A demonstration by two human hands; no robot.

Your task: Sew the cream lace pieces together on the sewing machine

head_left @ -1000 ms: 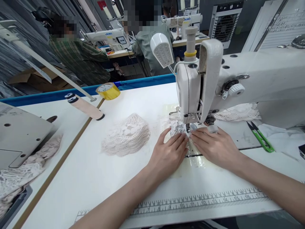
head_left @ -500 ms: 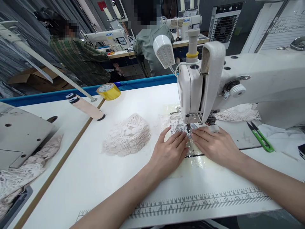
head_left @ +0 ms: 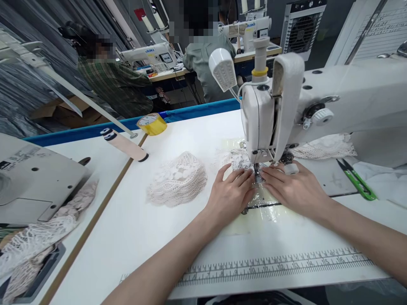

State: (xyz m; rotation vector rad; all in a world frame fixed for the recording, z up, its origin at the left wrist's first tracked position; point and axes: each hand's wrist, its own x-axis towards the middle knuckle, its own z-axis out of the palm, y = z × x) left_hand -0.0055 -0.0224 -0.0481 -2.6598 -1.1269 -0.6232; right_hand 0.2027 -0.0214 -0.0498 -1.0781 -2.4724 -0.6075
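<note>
A small piece of white lace [head_left: 238,162] lies under the needle of the white sewing machine [head_left: 318,106]. My left hand [head_left: 229,195] rests flat on the lace, fingers stretched toward the presser foot. My right hand [head_left: 294,188] lies flat on the other side of the needle, fingertips pressing the lace's near edge. The two hands almost touch below the needle. A stack of white lace pieces [head_left: 178,178] sits left of my left hand.
Green thread snips [head_left: 358,180] lie at the right beside more lace [head_left: 324,147]. A thread cone [head_left: 125,145] and a yellow tape roll [head_left: 151,123] lie at the back left. A ruler [head_left: 276,264] runs along the table's front. Two people work at machines behind.
The view has shifted slightly right and down. Both hands have stayed flat on the lace and edged a little closer to the needle.
</note>
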